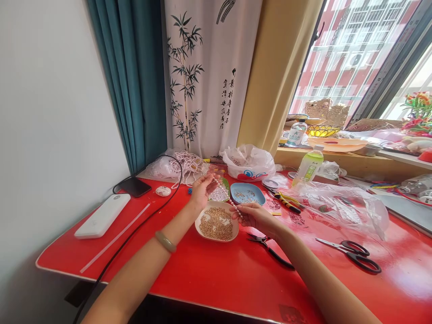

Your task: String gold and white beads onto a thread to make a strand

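Pinches the upper end of a thin strand of small pale pink beads (pixel 225 192) in the raised left hand (pixel 202 188), with thumb and fingertips closed on it. Clamps the lower end in the curled fingers of the right hand (pixel 252 216). Keeps the strand stretched on a slant between the two hands, over a glossy red table (pixel 202 288) and just above a shallow cream dish of gold beads (pixel 197 223). Wears a pale green bangle (pixel 165 241) on the left wrist. Behind the strand: a small green dish of pale beads (pixel 228 183), touching or nearly touching a round blue dish (pixel 263 196) with a scatter of tiny beads. Just beside the right forearm: black-handled pliers (pixel 272 251) lying flat. Farther right, well apart from both hands: black-handled scissors (pixel 356 256) and a crumpled clear plastic bag (pixel 344 204). Beyond the blue dish: yellow-and-black-handled pliers (pixel 286 201). At the far left corner: a heap of pink beadwork (pixel 189 164). Near the left edge: a white oblong power bank (pixel 103 216).
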{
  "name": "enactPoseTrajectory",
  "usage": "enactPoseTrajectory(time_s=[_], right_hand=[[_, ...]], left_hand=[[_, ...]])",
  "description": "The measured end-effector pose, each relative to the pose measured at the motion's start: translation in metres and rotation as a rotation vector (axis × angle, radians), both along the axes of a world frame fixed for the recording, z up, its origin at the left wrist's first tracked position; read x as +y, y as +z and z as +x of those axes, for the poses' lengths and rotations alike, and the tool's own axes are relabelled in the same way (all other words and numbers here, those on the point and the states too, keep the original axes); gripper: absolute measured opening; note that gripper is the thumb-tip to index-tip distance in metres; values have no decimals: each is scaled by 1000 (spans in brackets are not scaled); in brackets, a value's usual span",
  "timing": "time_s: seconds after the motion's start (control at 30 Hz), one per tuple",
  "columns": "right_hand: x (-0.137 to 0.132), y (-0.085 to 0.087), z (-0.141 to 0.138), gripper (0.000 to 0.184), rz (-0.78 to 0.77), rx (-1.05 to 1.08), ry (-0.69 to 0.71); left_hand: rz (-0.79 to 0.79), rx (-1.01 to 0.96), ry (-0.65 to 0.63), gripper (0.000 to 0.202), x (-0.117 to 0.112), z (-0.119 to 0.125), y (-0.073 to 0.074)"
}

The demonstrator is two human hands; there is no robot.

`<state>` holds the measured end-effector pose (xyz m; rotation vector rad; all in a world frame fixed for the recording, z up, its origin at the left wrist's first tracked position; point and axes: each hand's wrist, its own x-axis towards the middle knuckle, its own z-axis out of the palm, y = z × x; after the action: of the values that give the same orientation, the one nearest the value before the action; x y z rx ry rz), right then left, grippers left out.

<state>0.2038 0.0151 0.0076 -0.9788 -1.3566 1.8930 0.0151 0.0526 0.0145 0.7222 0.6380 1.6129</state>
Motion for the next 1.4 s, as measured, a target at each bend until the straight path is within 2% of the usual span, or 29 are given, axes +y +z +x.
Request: enactPoseTrajectory(time_s=[0.2, 0.6, 0.83, 1.03, 1.17, 1.3, 1.4], right_hand=[[3, -5, 0, 17, 7, -12, -20], [-2, 3, -2, 18, 76, 40, -67], [-1, 4, -3, 19, 105, 77, -45], [-1, 2, -2, 20, 178, 12, -7], [-1, 3, -3, 20, 183, -51, -64], [-4, 10, -6, 19, 173, -68, -153], [-7, 14, -7, 19, 175, -88, -168]], left_hand=[[49, -53, 7, 8, 3, -3, 1], [52, -74, 56, 7, 8, -7, -5], [24, -72, 47, 5, 9, -9, -5], [35, -37, 42, 5, 10, -8, -7], [19, -13, 42, 4, 9, -7, -7], [16, -14, 44, 4, 9, -7, -8], [21, -14, 37, 5, 10, -8, -9]])
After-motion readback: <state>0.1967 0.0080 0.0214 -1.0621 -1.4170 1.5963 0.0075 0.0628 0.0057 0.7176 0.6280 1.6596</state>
